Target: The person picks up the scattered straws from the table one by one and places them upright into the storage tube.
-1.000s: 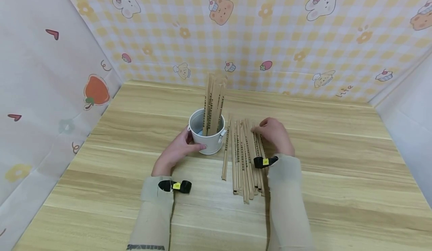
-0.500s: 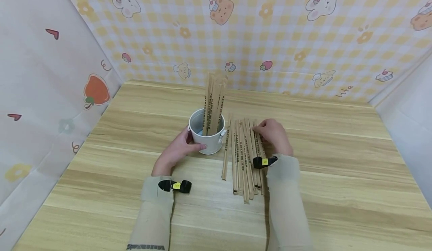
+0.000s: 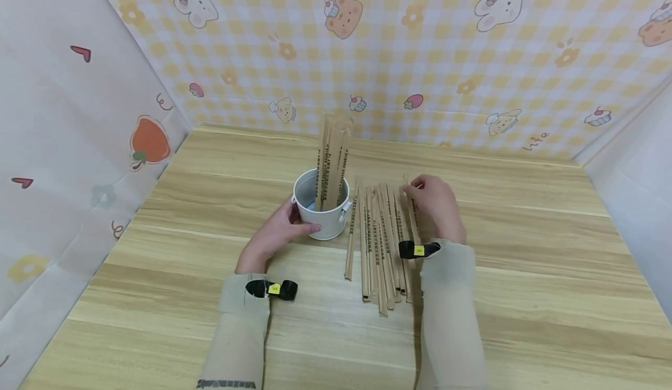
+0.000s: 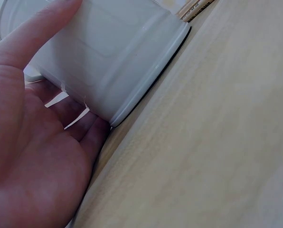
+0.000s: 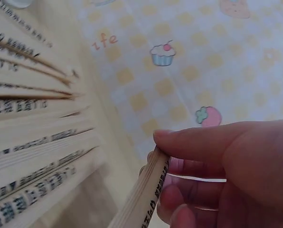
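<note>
A small white metal bucket (image 3: 328, 225) stands on the table, with several paper-wrapped straws (image 3: 333, 160) upright inside it. My left hand (image 3: 275, 232) holds the bucket from its left side; in the left wrist view the thumb lies along the bucket's wall (image 4: 99, 52) and the other fingers wrap its far side. To the right of the bucket lies a row of wrapped straws (image 3: 378, 250) with dark print. Just past the row's right edge, my right hand (image 3: 436, 200) pinches one wrapped straw (image 5: 153, 190) near its far end, between thumb and fingers.
The wood-grain table (image 3: 525, 262) reaches back to a yellow checked cloth (image 3: 367, 58) with cartoon prints. White cloth (image 3: 68, 116) hangs along the left side, and another (image 3: 646, 162) along the right. One straw (image 3: 350, 244) lies slightly apart, nearest the bucket.
My right hand has shifted slightly right and back, drawing one wrapped straw away from the row, with its far end raised. My left hand and the bucket have stayed put.
</note>
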The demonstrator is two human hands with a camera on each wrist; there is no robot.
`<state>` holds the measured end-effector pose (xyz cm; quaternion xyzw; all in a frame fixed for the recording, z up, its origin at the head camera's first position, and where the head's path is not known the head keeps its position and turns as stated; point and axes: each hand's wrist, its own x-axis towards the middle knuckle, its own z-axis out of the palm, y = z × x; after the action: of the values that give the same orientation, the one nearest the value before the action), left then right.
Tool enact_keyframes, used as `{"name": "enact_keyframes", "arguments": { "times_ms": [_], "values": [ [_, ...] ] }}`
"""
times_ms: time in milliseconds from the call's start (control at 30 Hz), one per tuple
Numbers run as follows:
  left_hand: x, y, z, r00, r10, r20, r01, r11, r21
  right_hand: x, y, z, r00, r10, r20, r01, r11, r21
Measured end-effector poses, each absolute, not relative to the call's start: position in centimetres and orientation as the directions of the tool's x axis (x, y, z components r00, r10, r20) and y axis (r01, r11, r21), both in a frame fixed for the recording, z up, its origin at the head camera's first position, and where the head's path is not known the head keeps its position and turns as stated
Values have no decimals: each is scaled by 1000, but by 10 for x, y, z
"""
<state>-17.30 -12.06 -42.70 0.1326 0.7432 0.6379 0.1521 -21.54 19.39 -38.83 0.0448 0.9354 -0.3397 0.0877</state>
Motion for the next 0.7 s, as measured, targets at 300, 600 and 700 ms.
{"name": "enact_keyframes", "arguments": {
  "times_ms": [300,600,700],
  "values": [
    [-173,-120,-427,-920,388,-58,4,156,988,-204,193,-357,-997,66,-34,71,713,-697],
    [-173,-120,-424,-916,397,-56,6,151,988,-185,190,-322,-989,70,127,-42,699,-714],
    [-173,-120,-424,-915,399,-58,2,147,989,-180,188,-316,-983,37,179,-106,683,-723]
  ]
}}
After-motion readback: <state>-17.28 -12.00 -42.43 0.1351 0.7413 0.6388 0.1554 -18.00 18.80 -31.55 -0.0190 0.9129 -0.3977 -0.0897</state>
